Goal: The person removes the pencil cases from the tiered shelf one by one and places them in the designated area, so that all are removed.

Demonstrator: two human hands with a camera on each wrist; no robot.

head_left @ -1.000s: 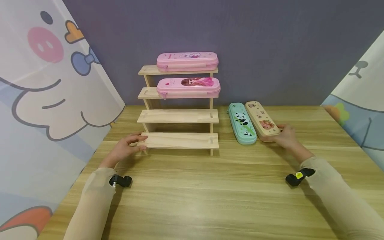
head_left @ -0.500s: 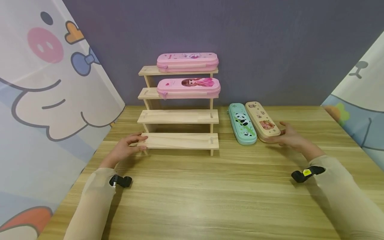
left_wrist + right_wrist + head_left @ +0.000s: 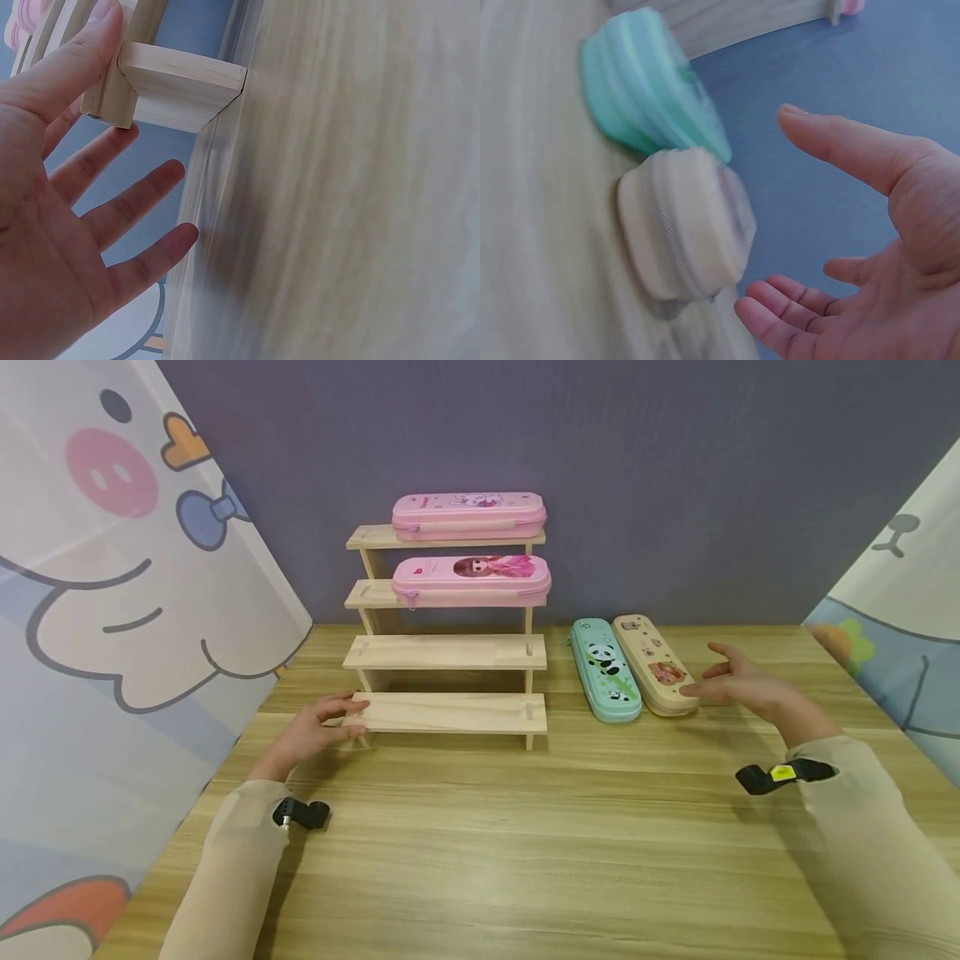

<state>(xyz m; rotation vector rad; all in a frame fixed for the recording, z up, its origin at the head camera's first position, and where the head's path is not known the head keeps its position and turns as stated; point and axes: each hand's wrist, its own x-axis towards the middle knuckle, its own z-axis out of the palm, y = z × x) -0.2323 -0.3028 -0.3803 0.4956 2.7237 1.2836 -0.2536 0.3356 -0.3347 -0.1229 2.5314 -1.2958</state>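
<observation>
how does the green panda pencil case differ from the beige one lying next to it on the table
The mint-green zippered pencil case shows a black-and-white panda print; the beige zippered pencil case shows brown bear pictures. The green one lies nearer the stepped wooden display rack; the beige one lies on its far side, nearer the open right hand, which hovers beside it without holding it. Both are long with rounded ends, lie flat on the wooden table, side by side and slanted alike.

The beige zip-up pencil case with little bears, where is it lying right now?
In the head view the beige pencil case lies on the wooden table, between the teal panda case and the open right hand.
</observation>
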